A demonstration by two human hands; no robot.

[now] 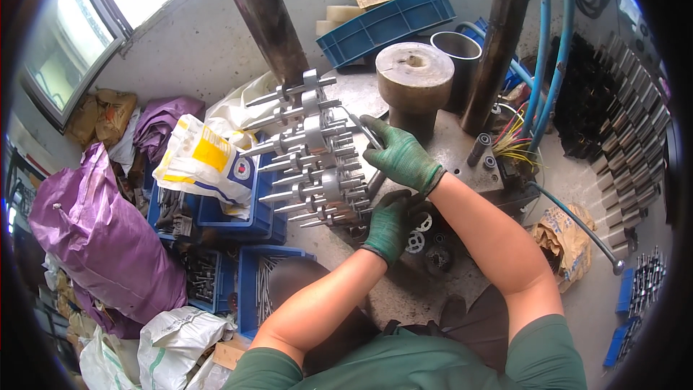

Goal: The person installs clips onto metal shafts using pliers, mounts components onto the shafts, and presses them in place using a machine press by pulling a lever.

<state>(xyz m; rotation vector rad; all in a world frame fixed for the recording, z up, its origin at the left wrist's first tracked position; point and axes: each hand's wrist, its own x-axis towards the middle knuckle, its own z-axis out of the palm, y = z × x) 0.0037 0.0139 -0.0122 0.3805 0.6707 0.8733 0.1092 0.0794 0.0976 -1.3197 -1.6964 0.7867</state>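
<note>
My right hand (406, 157), in a green glove with a dark palm, is closed around a slim metal rod (357, 124) that points up and left. The rod's tip comes close to a stack of metal shafts with round collars (312, 133). Below it, my left hand (390, 227), gloved the same way, has its fingers curled in; what they hold, if anything, is hidden. A short dark bar (375, 183) shows just above that hand. Pale perforated discs (416, 242) lie on the machine bed beside it.
A thick steel cylinder (413, 76) stands behind my hands, between two upright columns (268, 22). Blue crates (249, 282) with metal rods and a purple sack (101, 238) are at the left. Metal parts are stacked at the right (624, 137), near blue hoses (563, 50).
</note>
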